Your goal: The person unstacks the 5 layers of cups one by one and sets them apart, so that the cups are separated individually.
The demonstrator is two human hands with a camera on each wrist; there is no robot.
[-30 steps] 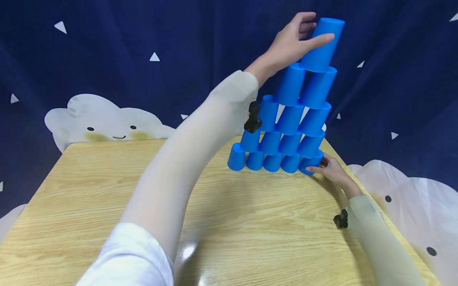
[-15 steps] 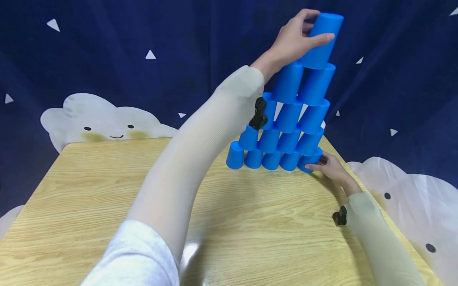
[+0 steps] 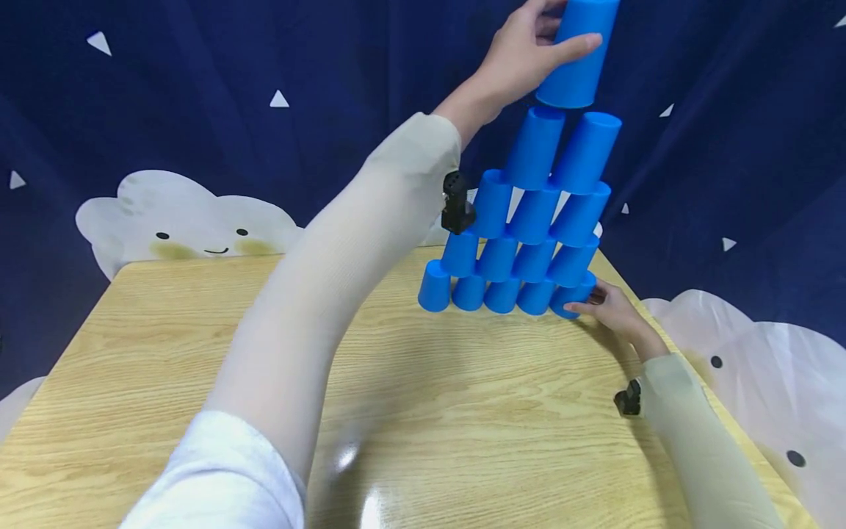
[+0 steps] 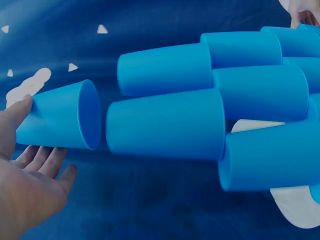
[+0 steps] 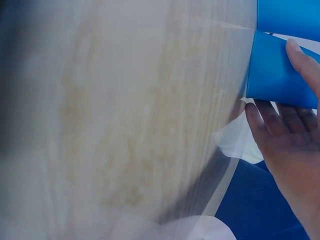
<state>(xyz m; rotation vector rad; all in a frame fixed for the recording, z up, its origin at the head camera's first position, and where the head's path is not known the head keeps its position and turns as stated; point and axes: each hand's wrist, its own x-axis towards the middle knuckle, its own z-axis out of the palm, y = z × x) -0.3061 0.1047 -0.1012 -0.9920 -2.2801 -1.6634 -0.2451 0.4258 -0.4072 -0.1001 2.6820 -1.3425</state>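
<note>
A dark blue curtain [image 3: 330, 110] with white triangles and clouds hangs behind the tower of blue cups. The pale wood worktop [image 3: 449, 411] lies beneath the tower and reaches out well beyond it on the left. The tower [image 3: 532, 213] itself has four tiers of upturned cups: five at the bottom, then four, three and two.

The left hand [image 3: 518, 55] is raised to the tower's upper left, pinching one cup between its thumb and its fingers. The right hand [image 3: 617, 312] is at the tower's lower right, thumb on the near side of the end cup and fingers round its outer side, holding it lightly.

The held cup [image 3: 576, 77], mouth downward, hangs just above the tower, apart from it; the left wrist view shows a narrow gap. The end cup [image 3: 568, 292] stands on the worktop as the tower's rightmost base piece.

I judge the step in hand to be lifting the top cup clear of the tower. The next move calls for carrying it away without brushing the top pair, while the right hand steadies the base.
</note>
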